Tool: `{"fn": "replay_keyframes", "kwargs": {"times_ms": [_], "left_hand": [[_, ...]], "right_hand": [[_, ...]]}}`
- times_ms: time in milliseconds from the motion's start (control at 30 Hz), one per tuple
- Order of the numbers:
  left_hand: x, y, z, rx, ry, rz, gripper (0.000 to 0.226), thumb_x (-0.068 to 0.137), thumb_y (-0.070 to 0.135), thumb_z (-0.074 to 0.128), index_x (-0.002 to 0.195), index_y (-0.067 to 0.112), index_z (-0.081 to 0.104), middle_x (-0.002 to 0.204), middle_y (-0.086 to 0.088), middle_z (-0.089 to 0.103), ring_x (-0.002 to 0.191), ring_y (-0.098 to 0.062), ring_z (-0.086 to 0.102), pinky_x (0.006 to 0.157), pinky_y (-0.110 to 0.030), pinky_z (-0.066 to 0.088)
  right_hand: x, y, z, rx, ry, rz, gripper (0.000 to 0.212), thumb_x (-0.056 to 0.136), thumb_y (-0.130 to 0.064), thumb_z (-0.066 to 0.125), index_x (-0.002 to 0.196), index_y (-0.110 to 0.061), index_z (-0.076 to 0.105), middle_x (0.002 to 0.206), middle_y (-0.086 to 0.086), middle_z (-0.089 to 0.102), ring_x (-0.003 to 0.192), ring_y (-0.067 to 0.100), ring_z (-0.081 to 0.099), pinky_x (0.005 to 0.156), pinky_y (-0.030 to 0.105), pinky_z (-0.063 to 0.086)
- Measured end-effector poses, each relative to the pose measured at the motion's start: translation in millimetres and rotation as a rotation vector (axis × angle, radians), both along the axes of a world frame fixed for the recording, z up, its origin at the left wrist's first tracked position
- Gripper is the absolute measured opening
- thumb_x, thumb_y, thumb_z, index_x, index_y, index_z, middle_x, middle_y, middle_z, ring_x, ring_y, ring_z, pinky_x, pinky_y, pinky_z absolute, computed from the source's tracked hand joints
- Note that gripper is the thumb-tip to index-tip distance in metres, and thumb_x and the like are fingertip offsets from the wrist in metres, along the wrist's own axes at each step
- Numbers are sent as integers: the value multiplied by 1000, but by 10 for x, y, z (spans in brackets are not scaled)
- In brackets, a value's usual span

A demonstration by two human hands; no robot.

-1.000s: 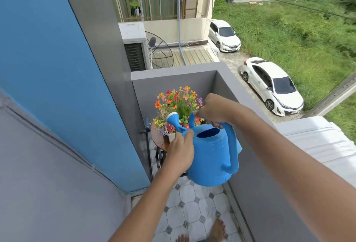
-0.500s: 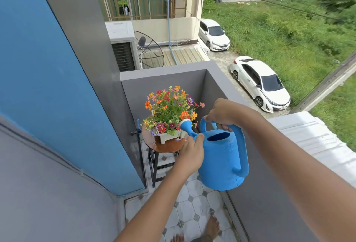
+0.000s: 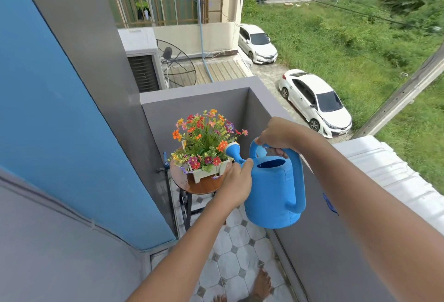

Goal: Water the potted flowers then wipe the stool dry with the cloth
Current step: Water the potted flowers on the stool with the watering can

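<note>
A blue watering can [image 3: 274, 196] hangs over the balcony floor, right of the flowers. My right hand [image 3: 280, 134] grips its top handle. My left hand [image 3: 236, 183] clasps the base of the spout, whose rose [image 3: 232, 149] touches the right edge of the blooms. The colourful flowers [image 3: 204, 139] stand in a white planter [image 3: 206, 174] on a round wooden stool [image 3: 204, 185] with black legs in the balcony's far corner. A scrap of blue cloth [image 3: 330, 203] shows past my right forearm against the parapet.
Grey parapet wall [image 3: 259, 100] closes the balcony at the far end and right. A blue and grey wall [image 3: 60, 114] runs along the left. Tiled floor [image 3: 240, 246] lies below, with my bare foot [image 3: 260, 285] on it. Cars are parked far below.
The can has moved right and back from over the flowers, and the planter and stool top have come into sight. Both hands keep their hold.
</note>
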State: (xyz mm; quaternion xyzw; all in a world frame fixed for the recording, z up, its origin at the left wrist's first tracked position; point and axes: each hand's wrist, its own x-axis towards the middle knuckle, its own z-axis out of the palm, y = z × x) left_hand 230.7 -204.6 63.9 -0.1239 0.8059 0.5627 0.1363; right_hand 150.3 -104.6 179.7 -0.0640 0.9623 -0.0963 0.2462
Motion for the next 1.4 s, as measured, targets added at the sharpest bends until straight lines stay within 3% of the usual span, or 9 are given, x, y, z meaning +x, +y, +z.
{"fn": "replay_keyframes", "kwargs": {"times_ms": [67,233,367,533,600,767,1000,1133,1400], "left_hand": [[-36,-37,19,3,8,-10,41,101,45,23,96,15,50,102,-17,52,102,-36,51,87,-50,42],[-115,-142,60,32,-30,50,60,92,60,25,102,9,56,91,-9,53,86,-27,53,73,-44,44],[-163,-283,68,17,1,81,57,93,60,24,97,13,55,87,-6,52,79,-23,50,63,-37,34],[-244,-414,52,4,23,118,69,85,66,21,102,12,59,93,-9,60,82,-23,55,67,-39,38],[-265,-451,63,21,30,162,73,82,69,22,103,10,59,90,-9,59,81,-25,55,68,-40,38],[-310,-520,130,-47,75,128,43,102,45,23,93,12,50,88,-9,49,81,-24,48,66,-38,34],[-455,-365,113,-48,71,115,48,102,44,21,100,8,53,94,-12,53,88,-26,52,74,-44,40],[-618,-198,64,-33,55,93,51,99,48,23,103,9,55,96,-9,53,87,-24,52,68,-40,39],[-949,220,-69,-70,1,38,51,99,45,26,105,3,55,112,-23,58,97,-37,55,76,-39,36]], "right_hand": [[-10,-42,29,4,-3,18,42,98,-21,47,68,4,64,59,15,63,21,7,43,50,22,40],[-72,-204,119,-16,-24,9,45,102,-19,39,80,7,69,74,17,67,22,2,45,42,9,40],[-169,-328,102,4,5,51,39,96,-19,49,93,13,72,59,14,63,23,10,44,46,22,42],[-218,-486,195,-6,12,86,40,99,-23,50,100,10,73,52,8,56,26,10,45,42,20,42],[-263,-529,203,-34,23,81,39,99,-24,52,97,9,74,52,8,56,27,11,47,46,21,42],[-389,-591,149,-48,39,44,43,99,-24,52,65,1,60,33,-1,52,19,3,43,44,19,42],[-644,-423,100,-95,61,3,34,93,-20,62,64,-12,45,22,-9,43,28,8,51,48,26,39],[-729,-243,82,-118,59,-15,33,94,-18,60,65,-11,46,55,5,54,36,13,53,45,25,41],[-1008,233,-49,-130,19,-33,35,96,-19,57,65,-5,50,62,11,55,26,9,49,43,25,41]]}}
